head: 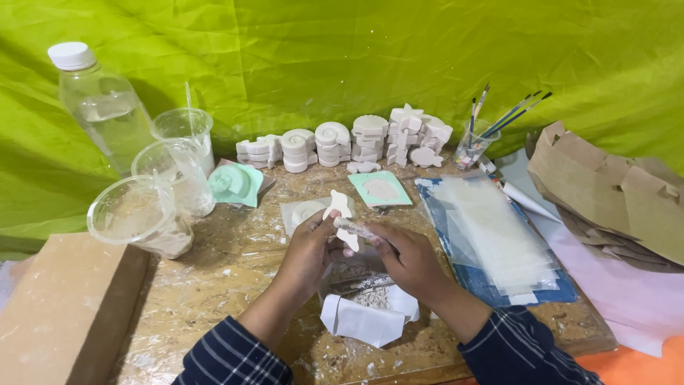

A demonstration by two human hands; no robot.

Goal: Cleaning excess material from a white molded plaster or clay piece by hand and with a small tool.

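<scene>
Right now my left hand (308,246) pinches a white plaster dolphin figure (343,216) by its lower edge, fingers curled around it, so the piece stands up just above my thumb. My right hand (412,258) is closed on a thin scraping stick (356,227), gripped between thumb and fingertips, its tip touching the figure's side. Both hands meet over the chipboard table (235,264), directly above a folded white paper tray (363,317) that catches pale crumbs. Just beyond the figure lies a mint green mould (380,189) with a white cast in it, and another mint mould (235,184) sits to the left. Farther back, stacked plaster shells (335,144) line the green cloth. Clear plastic cups (153,199) stand well apart on my left; a jar of brushes (474,146) stands to my right.
</scene>
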